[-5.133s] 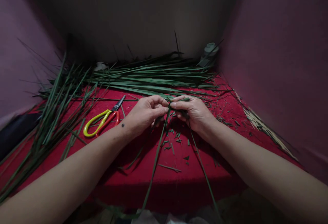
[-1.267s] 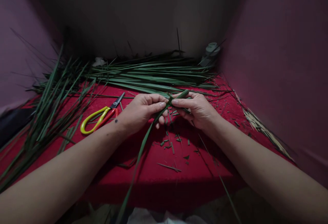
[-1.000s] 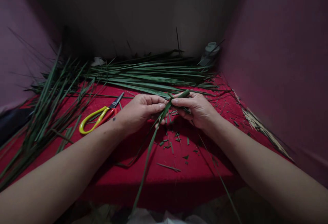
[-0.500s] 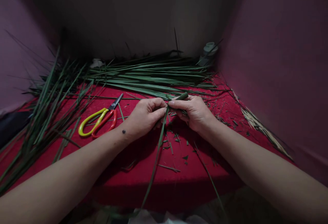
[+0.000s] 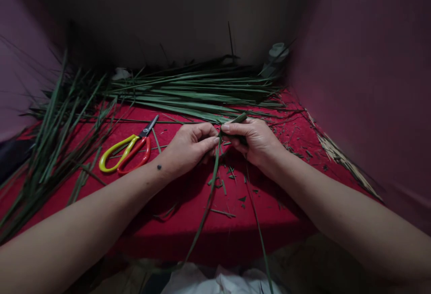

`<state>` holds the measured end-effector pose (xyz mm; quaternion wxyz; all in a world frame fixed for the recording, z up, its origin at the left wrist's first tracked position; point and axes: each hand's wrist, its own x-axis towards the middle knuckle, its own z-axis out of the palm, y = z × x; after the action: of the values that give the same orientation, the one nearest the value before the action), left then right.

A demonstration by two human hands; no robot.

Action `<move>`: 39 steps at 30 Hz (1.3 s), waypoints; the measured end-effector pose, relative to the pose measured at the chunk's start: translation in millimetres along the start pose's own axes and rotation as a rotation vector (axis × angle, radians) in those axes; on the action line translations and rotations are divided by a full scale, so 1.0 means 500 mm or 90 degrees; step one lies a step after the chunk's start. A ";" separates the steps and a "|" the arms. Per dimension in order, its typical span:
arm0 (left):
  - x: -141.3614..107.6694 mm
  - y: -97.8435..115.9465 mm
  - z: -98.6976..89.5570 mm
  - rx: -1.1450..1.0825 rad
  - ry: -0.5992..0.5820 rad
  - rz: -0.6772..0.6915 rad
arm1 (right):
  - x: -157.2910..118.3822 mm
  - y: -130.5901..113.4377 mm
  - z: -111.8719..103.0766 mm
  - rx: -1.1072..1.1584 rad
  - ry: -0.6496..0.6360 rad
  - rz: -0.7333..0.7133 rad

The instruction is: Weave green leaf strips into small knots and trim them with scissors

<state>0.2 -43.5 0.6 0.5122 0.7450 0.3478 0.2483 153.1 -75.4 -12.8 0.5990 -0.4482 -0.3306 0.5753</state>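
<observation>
Both hands meet over the middle of the red cloth. My left hand (image 5: pixel 195 143) pinches a long green leaf strip (image 5: pixel 212 190) between thumb and forefinger; the strip hangs down past the front edge. My right hand (image 5: pixel 257 139) is closed around a folded piece of green leaf (image 5: pixel 239 118), whose end sticks up above the thumb. The thumbs almost touch where the leaf pieces join, and the fingers hide the join itself. A second thin strip (image 5: pixel 258 226) trails down from below my right hand. Scissors (image 5: pixel 134 146) with one yellow and one red handle lie beside my left forearm, blades pointing away.
Long green leaves (image 5: pixel 188 89) are heaped along the back, with more leaves (image 5: pixel 57 128) at the left. A pale container (image 5: pixel 276 56) stands at the back right. Leaf scraps (image 5: pixel 232 175) litter the red cloth (image 5: pixel 188 222). Pale thin sticks (image 5: pixel 346 164) lie along the right edge.
The whole view has tilted slightly, so the table things sit higher and a little further left. Below my right hand, the thin hanging strip has swung left. Both hands keep their hold.
</observation>
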 end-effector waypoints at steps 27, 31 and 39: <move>0.000 -0.026 -0.002 0.081 0.119 0.253 | 0.001 0.002 0.000 -0.009 0.015 0.030; 0.010 -0.015 -0.017 -0.087 0.065 0.086 | 0.006 0.000 -0.006 -0.036 -0.009 0.026; 0.012 -0.011 -0.004 -0.199 0.028 -0.063 | -0.001 0.005 -0.001 -0.042 -0.028 0.000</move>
<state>1.0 -36.2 -3.9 0.6257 0.6328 0.3523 0.2897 152.5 -76.2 -15.0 0.5766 -0.4548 -0.3623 0.5739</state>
